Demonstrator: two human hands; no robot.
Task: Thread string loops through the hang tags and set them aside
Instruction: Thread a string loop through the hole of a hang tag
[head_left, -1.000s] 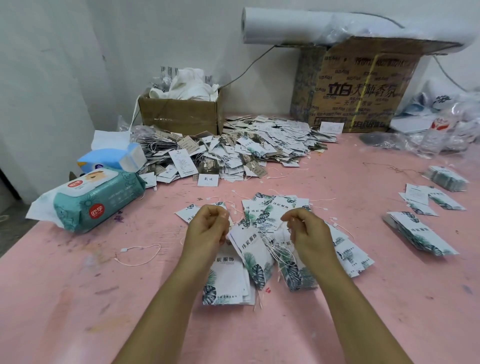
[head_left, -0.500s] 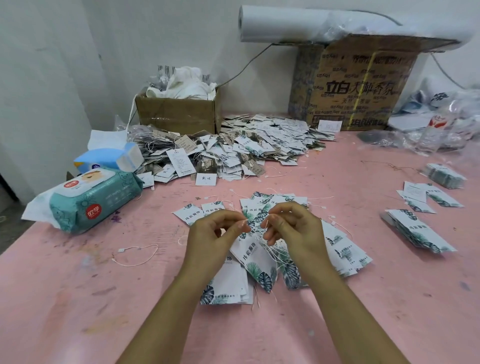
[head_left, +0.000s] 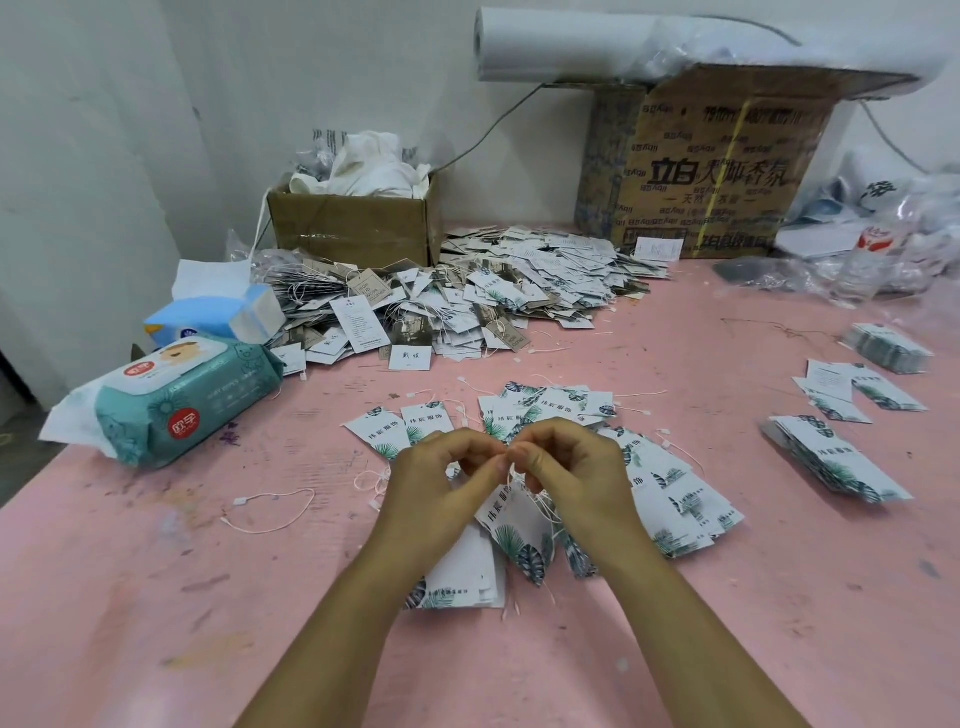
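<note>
My left hand (head_left: 436, 483) and my right hand (head_left: 571, 473) meet fingertip to fingertip above the pink table (head_left: 156, 597), both pinching a thin white string loop (head_left: 540, 501). A white hang tag with green leaf print (head_left: 514, 530) dangles from that string just below my fingers. Under and around my hands lies a spread of the same leaf-print tags (head_left: 670, 493), some with strings. A loose string loop (head_left: 270, 512) lies on the table to the left.
A large heap of mixed tags (head_left: 467, 296) fills the back. Wet-wipe pack (head_left: 171, 405) and tissue pack (head_left: 213, 317) sit left. Two cardboard boxes (head_left: 353, 223) (head_left: 717, 171) stand by the wall. Stacks of leaf tags (head_left: 836, 467) lie right, near plastic bags (head_left: 883, 244).
My hands have closed in from apart until the fingertips touch. The tag on its string now hangs between them, lifted slightly off the pile.
</note>
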